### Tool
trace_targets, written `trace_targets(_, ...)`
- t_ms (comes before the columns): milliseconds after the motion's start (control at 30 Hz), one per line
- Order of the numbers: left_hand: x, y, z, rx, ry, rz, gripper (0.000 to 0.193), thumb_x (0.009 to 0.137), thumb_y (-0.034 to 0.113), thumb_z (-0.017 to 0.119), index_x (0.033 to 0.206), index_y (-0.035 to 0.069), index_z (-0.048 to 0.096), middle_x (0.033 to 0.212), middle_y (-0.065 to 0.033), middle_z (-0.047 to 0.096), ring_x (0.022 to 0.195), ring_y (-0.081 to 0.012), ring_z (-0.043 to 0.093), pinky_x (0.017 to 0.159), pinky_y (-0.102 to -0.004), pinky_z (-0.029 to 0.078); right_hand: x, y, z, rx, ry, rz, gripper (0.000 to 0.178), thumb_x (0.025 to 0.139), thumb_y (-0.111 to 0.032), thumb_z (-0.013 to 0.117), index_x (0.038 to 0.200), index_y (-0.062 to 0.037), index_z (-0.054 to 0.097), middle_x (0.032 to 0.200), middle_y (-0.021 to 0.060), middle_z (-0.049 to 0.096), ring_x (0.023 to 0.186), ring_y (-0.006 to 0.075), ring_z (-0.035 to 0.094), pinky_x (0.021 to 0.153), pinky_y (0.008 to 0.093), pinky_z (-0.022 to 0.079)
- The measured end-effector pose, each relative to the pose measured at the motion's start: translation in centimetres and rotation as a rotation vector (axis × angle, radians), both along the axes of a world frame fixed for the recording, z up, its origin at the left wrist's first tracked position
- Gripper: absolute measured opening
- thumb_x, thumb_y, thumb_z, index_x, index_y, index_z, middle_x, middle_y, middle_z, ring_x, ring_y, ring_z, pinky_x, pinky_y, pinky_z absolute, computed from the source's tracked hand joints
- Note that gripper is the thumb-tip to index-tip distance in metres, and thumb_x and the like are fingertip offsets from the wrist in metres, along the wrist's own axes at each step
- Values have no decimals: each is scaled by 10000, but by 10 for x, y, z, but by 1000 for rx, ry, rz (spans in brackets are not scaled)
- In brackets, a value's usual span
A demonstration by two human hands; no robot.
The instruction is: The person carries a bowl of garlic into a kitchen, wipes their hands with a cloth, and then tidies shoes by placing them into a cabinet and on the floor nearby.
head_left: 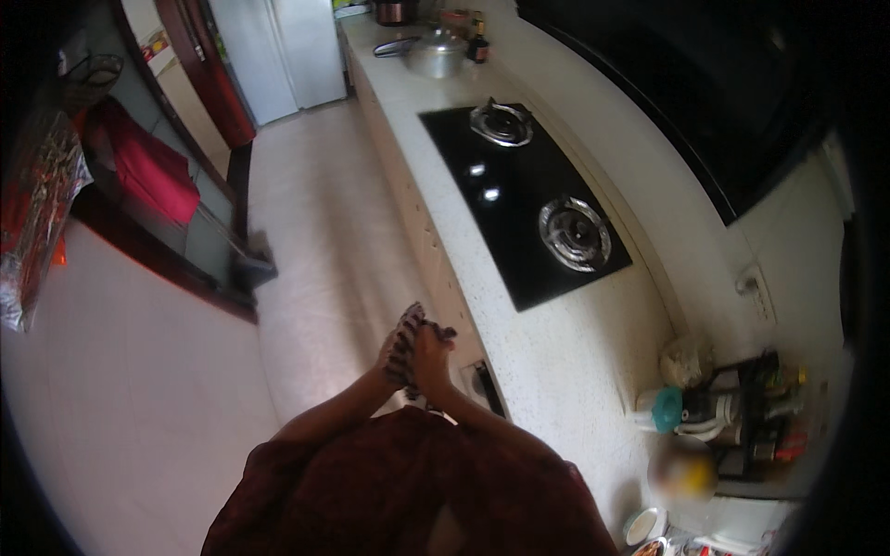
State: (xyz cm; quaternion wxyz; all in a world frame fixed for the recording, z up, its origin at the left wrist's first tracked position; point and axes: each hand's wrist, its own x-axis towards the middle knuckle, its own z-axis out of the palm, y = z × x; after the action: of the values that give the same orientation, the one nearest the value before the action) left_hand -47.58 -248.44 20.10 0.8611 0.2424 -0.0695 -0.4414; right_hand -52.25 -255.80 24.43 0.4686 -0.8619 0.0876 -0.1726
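In front of my body, beside the counter's front edge, both hands are together on a bunched cloth (403,343) with dark and pale stripes. My right hand (430,361) closes over its right side, and a bit of the cloth sticks out past the fingers. On the other side, my left hand (385,360) grips the same cloth, which covers most of its fingers. A black two-burner gas hob (505,208) is set into the pale speckled counter (538,371) to the right of my hands.
A silver lidded pot (438,54) and a dark bottle (477,46) stand at the counter's far end. A rack (756,408) and a teal-topped container (663,410) are at the near right. On the left are a dustpan (252,269) and a red cloth (153,167).
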Motion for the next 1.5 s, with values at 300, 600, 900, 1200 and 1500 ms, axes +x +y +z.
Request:
trace_targets(300, 61, 33, 28, 83, 244, 316, 421, 944, 432, 357, 1176, 95, 456, 1066, -111, 569, 1070, -297, 513, 876, -453, 438, 90, 25, 38, 36, -359, 380, 444, 875, -180, 525, 1241, 51, 424, 1222, 211, 432, 1105, 378, 422, 949, 409, 338)
trace_targets(600, 201, 140, -29, 265, 80, 383, 366, 903, 490, 415, 1043, 156, 470, 821, -76, 559, 669, -272, 572, 588, -447, 489, 198, 136, 40, 249, -156, 577, 661, 870, -219, 542, 1340, 104, 208, 1341, 251, 322, 1238, 349, 328, 1038, 357, 244)
trace_targets(900, 318, 247, 4, -509, -250, 54, 479, 894, 519, 360, 1089, 114, 525, 1079, -119, 571, 1013, -323, 510, 857, -474, 405, 291, 208, 70, 167, -281, 779, 569, 885, -148, 530, 1331, 88, 270, 1426, 243, 223, 1337, 336, 210, 1083, 376, 173)
trace_targets(1200, 436, 254, 95, -114, -70, 420, 683, 935, 542, 195, 1106, -51, 486, 1075, -162, 569, 1002, -289, 538, 946, -362, 396, 450, 195, 69, -385, -500, 659, 385, 758, -69, 581, 1118, 56, 524, 1255, 204, 459, 1193, 331, 419, 1024, 469, 275)
trace_targets(1500, 603, 244, 80, 159, 78, 588, 593, 923, 487, 267, 1179, -23, 429, 1175, -174, 456, 1090, -319, 428, 984, -401, 312, 647, 201, 36, -425, -482, 924, 617, 658, -206, 599, 1182, 100, 482, 1284, 287, 402, 1193, 432, 385, 1056, 480, 229)
